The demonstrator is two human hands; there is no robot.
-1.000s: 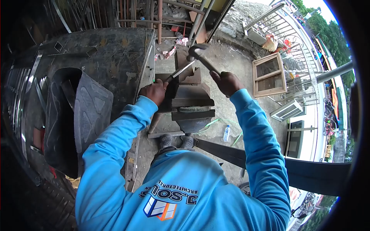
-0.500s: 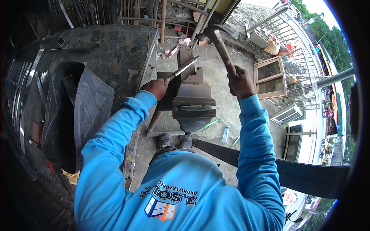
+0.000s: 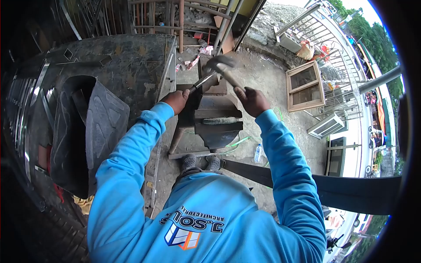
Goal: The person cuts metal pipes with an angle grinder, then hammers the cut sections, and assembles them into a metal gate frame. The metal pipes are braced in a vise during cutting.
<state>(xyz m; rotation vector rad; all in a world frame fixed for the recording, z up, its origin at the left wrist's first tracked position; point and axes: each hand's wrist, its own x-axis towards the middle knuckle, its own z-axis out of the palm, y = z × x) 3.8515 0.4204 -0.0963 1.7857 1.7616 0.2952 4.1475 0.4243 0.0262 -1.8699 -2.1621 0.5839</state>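
My left hand [image 3: 176, 101] is wrapped around the near end of a narrow shiny metal piece [image 3: 201, 82], which slants up and away over the back of a bench vise [image 3: 217, 104]. In my right hand [image 3: 253, 101] is the handle of a claw hammer [image 3: 230, 78]. Its head, smeared by motion, overlaps the far end of the metal piece in this view. A pale greenish block shows between the vise jaws, closer to my body than both hands.
A dark metal-topped table [image 3: 127, 50] on the left bears a black rubbery container [image 3: 107, 118]. A water bottle [image 3: 258, 153] and a green hose [image 3: 239, 142] lie on the floor. Window frames [image 3: 305, 86] stand at the right. Metal bars lean at the back.
My right hand has swung the hammer down and to the left, from raised height to the metal piece. My left hand keeps its hold in nearly the same place.
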